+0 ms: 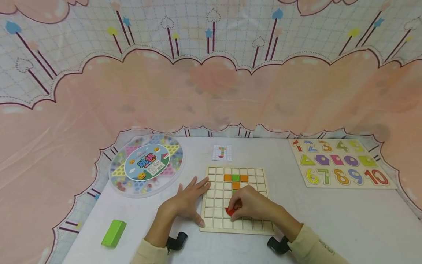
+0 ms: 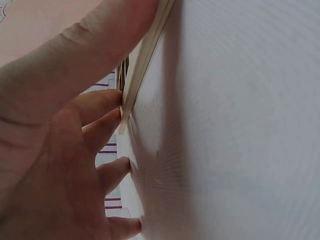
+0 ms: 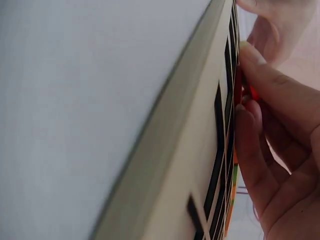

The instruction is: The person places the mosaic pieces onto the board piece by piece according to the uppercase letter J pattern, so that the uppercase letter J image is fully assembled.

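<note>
A wooden grid board [image 1: 217, 222] lies on the white table, with orange squares [image 1: 244, 178] and green squares [image 1: 235, 177] set in its upper cells. My right hand [image 1: 255, 204] pinches a red piece with a curved edge [image 1: 229, 212] low on the grid; the fingers hide part of it. In the right wrist view, thumb and fingertips meet around a bit of red [image 3: 238, 86] against the board's face. My left hand [image 1: 185, 200] rests at the board's left edge, fingers spread and thumb near the lower corner. The left wrist view shows its thumb and fingers along the wooden edge [image 2: 145, 55].
Behind the board lies a small pattern card [image 1: 222, 153]. A round board game with colored beads [image 1: 146, 165] sits at left, with a green block [image 1: 113, 233] nearer the front. A number-and-shape puzzle [image 1: 339, 163] lies at back right. A patterned curtain [image 1: 211, 88] hangs behind.
</note>
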`<control>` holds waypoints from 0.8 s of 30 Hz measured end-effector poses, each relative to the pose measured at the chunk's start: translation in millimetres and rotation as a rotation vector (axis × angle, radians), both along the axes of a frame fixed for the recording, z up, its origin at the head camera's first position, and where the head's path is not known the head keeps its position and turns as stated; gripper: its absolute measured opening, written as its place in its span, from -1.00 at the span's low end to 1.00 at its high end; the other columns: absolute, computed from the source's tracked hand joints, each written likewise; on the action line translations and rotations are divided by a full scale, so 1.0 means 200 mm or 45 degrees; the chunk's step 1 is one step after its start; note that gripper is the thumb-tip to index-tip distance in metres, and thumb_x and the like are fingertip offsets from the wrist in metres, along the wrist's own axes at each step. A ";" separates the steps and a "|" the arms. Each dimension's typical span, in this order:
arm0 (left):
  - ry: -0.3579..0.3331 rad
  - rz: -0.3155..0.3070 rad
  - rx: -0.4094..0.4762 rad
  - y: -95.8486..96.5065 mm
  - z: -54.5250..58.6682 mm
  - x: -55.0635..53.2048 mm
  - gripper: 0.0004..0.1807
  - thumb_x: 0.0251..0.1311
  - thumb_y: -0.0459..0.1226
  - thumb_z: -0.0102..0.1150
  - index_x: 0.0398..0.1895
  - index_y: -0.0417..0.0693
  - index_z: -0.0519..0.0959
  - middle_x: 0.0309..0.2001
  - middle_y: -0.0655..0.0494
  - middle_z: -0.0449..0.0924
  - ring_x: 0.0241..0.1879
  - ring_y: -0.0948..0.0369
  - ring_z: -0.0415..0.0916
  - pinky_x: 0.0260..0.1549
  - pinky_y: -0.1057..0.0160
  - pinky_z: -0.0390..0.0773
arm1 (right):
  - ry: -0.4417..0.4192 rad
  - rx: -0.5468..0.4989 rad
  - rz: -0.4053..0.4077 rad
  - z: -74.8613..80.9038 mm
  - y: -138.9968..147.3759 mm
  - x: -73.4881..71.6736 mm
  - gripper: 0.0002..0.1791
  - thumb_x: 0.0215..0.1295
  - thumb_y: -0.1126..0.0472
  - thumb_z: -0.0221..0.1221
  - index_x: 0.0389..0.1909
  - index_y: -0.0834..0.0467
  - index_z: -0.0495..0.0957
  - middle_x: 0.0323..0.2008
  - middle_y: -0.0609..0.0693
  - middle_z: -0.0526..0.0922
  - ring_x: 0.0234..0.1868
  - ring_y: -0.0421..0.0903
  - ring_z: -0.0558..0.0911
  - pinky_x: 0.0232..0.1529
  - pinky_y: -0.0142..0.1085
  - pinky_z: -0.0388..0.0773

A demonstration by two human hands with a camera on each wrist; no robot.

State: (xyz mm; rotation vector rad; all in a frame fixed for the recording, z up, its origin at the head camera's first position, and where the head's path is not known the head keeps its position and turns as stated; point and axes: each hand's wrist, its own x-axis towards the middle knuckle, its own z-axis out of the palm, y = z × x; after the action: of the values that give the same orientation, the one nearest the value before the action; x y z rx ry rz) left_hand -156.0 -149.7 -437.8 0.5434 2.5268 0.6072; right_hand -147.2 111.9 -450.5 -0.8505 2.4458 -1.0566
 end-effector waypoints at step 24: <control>0.006 -0.015 -0.003 0.00 -0.01 0.00 0.37 -0.43 -0.09 0.75 0.61 0.09 0.17 0.69 0.24 -0.08 0.70 -0.07 -0.33 0.51 -0.48 -0.36 | 0.042 0.023 0.028 0.01 -0.02 0.01 -0.88 0.06 0.18 0.53 -0.47 0.03 0.75 -0.43 -0.19 0.68 -0.43 -0.43 0.54 -0.34 -0.52 0.61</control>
State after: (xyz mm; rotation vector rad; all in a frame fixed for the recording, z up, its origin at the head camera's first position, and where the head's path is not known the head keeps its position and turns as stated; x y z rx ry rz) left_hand -156.3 -149.3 -438.8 0.5590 2.5265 0.5991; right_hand -144.6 108.8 -449.4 -0.8942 2.4635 -1.0187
